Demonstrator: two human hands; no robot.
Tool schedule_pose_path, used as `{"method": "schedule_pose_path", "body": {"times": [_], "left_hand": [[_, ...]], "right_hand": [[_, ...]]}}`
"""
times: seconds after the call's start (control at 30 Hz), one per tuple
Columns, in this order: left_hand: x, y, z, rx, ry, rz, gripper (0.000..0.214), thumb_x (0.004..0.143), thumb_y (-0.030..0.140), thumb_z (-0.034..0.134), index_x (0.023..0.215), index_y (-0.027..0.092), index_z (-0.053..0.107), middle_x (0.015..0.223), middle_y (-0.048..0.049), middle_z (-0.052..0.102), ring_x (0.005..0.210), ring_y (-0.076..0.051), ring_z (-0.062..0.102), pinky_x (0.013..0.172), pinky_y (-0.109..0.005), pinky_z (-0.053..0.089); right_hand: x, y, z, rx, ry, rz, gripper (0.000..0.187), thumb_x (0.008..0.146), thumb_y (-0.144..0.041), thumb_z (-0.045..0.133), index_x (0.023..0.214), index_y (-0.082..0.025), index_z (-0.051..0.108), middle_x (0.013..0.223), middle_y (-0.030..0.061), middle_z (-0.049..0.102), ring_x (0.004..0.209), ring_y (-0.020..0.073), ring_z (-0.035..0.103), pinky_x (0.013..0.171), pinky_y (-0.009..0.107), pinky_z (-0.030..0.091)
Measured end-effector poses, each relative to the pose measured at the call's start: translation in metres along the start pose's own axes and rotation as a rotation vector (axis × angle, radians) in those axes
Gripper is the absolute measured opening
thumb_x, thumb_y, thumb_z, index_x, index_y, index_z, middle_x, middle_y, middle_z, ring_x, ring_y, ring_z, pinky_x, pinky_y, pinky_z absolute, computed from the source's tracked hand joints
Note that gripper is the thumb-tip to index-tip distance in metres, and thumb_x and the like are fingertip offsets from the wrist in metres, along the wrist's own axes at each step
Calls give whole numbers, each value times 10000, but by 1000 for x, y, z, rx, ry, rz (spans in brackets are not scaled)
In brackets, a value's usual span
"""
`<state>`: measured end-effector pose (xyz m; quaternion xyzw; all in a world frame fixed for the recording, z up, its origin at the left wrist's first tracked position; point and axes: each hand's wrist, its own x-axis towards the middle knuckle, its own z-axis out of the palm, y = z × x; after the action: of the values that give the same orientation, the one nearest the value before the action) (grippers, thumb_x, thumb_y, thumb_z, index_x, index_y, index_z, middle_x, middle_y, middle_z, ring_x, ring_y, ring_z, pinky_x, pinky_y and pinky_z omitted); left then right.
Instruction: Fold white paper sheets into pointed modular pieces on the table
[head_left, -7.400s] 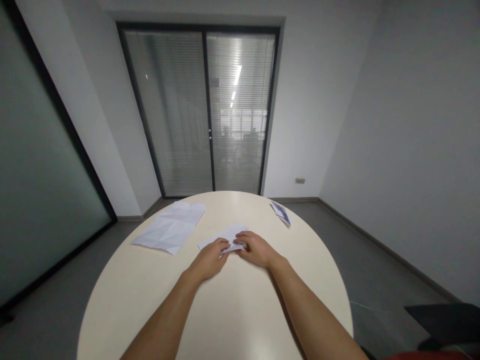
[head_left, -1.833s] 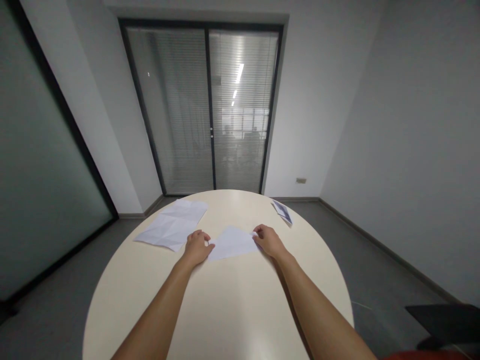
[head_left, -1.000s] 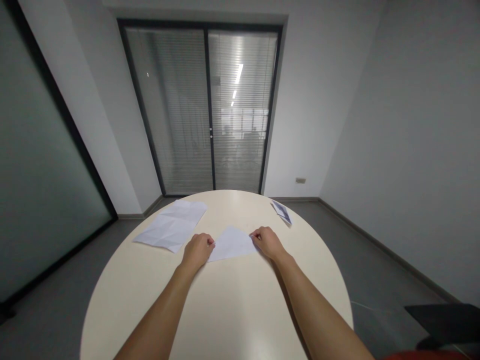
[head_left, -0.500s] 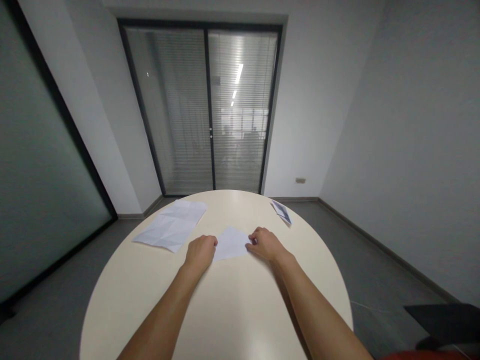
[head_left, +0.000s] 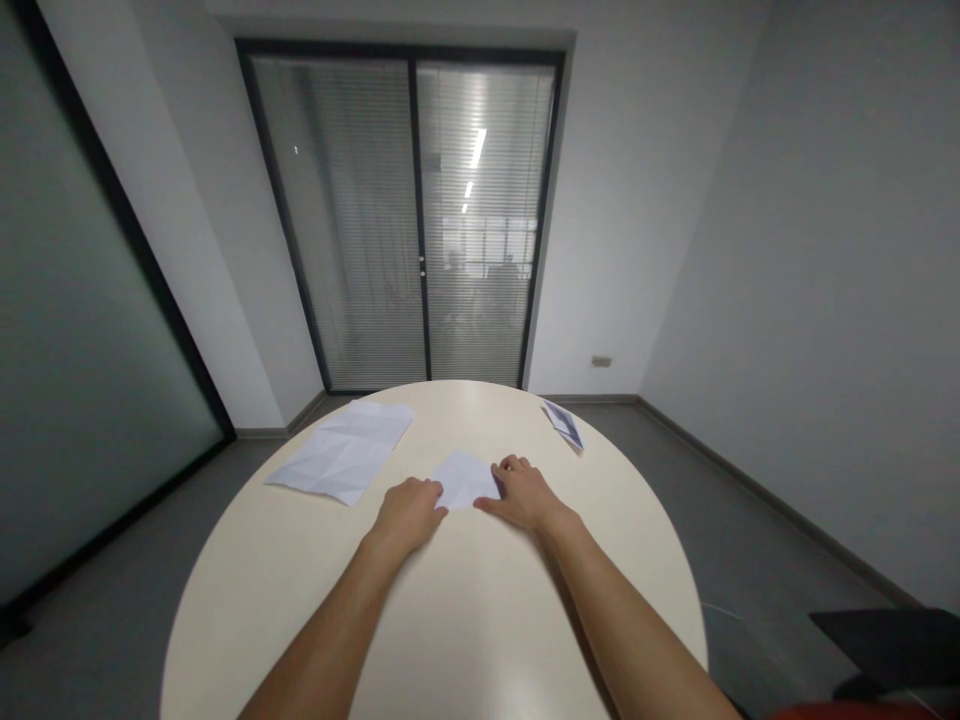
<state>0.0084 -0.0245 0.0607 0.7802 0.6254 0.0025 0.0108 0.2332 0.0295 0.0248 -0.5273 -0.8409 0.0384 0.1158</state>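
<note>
A small folded sheet of paper [head_left: 466,482] lies on the table between my two hands. My left hand [head_left: 409,513] holds its left side, with the thumb low at the near corner and the fingers bent above it. On the opposite side, my right hand [head_left: 526,496] grips the paper, its thumb stretched along the near edge and its index finger on the right side. The far part of the sheet comes to a blunt point. Parts of both side edges are hidden by my fingers.
The round cream table [head_left: 465,620] carries a larger creased sheet [head_left: 345,450] on the left and a folded paper piece with a dark patch [head_left: 562,425] near the far right edge. A black chair part [head_left: 892,645] stands beyond the table at the lower right.
Both hands have moved a little inward along the paper. My right thumb has spread toward the near edge, my left thumb now shows, and the paper's near edge looks shorter.
</note>
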Motion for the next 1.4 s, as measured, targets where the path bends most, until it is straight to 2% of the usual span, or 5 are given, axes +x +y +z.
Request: {"method": "schedule_pose_path", "body": {"times": [0.47, 0.8, 1.0, 1.23, 1.4], "left_hand": [[4, -3, 9, -33, 33, 29, 294, 932, 367, 530, 1099, 219, 721, 1111, -116, 751, 1051, -285, 693, 890, -376, 506], [4, -4, 12, -76, 43, 15, 348, 949, 378, 458, 1102, 231, 734, 1095, -116, 753, 1038, -281, 690, 887, -365, 495], [3, -3, 9, -86, 36, 26, 329, 951, 355, 492, 1161, 259, 727, 1156, -104, 744, 1085, -267, 680, 940, -360, 477], [2, -2, 7, -65, 25, 36, 299, 938, 336, 525, 1115, 256, 752, 1134, -105, 753, 1072, -269, 687, 931, -365, 490], [1, 1, 4, -54, 21, 42, 292, 943, 310, 513, 1078, 247, 764, 1103, -107, 758, 1064, -268, 689, 932, -368, 493]], "right_hand": [[-3, 13, 0, 88, 9, -89, 595, 817, -636, 681, 1200, -182, 689, 1242, 174, 603, 1142, 320, 533, 965, 418, 413], [-1, 27, -1, 186, -4, -200, 396, 864, -539, 681, 1076, -214, 762, 1241, 113, 670, 1153, 277, 586, 1007, 358, 428], [-1, 29, 1, 236, 28, -267, 502, 867, -524, 689, 1266, -221, 707, 1257, 133, 668, 1161, 277, 593, 1030, 381, 431], [1, 32, 5, 249, 47, -310, 394, 913, -477, 650, 1209, -234, 741, 1229, 128, 677, 1140, 259, 603, 1017, 375, 442], [0, 29, 4, 243, 60, -298, 436, 889, -514, 670, 1213, -231, 739, 1242, 136, 672, 1153, 269, 600, 1028, 390, 440]]}}
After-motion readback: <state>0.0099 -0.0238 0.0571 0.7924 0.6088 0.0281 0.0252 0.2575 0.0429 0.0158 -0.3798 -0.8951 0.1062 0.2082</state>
